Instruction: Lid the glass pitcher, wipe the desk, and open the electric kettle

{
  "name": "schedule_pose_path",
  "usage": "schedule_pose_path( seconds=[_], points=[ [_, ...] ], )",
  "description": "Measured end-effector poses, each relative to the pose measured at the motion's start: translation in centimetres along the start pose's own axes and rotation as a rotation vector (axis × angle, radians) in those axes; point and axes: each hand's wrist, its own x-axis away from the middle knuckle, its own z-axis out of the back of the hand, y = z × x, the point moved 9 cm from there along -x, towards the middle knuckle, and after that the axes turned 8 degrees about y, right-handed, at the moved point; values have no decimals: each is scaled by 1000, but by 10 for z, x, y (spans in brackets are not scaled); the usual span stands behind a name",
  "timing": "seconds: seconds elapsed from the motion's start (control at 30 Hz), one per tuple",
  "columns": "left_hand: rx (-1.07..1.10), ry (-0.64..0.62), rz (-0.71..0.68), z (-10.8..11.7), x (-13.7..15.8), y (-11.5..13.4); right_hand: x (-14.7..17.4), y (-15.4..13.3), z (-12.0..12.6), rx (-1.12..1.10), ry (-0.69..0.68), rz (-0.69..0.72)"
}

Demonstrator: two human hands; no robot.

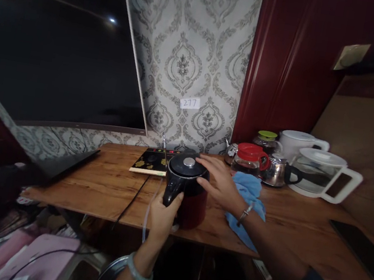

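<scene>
A dark red kettle [193,209] with a black lid [188,165] and a round silver button stands near the table's front edge. My left hand [163,214] is wrapped round its black handle [172,190]. My right hand [221,183] reaches in from the right, fingers stretched and apart, with the fingertips at the lid's right edge. Whether they press on the lid cannot be made out. A crumpled blue cloth [246,206] lies just right of the kettle, partly behind my right forearm.
Behind the kettle sits an induction cooker [150,160] beside a thin metal spout [164,148]. Several pots stand back right, among them a red-lidded glass pot [248,158] and a white-handled jug [319,175]. A phone [361,248] lies far right; a large screen [65,54] hangs left.
</scene>
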Motion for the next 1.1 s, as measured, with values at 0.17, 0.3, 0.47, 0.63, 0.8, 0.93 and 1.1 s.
schedule_pose_path(
  seconds=[0.17, 0.3, 0.47, 0.63, 0.8, 0.93, 1.1],
  points=[
    [26, -127, -174, 5, 1, 20, -28, 25, -28, 39, -79, -95],
    [78, 15, -389, 33, -18, 50, -35, 57, -38, -24, -85, -300],
    [-35, -153, -484, 7, -44, 65, -41, 82, -46, -234, -44, -472],
    [-73, -191, -504, -8, -52, 63, -47, 84, -50, -386, 22, -477],
    [-49, -225, -459, -9, -52, 62, -54, 71, -38, -518, 181, -458],
    [-18, -251, -431, -12, -56, 65, -62, 60, -37, -510, 175, -423],
    [80, -282, -316, -21, -69, 68, -66, 68, -28, -560, 261, -510]
  ],
)
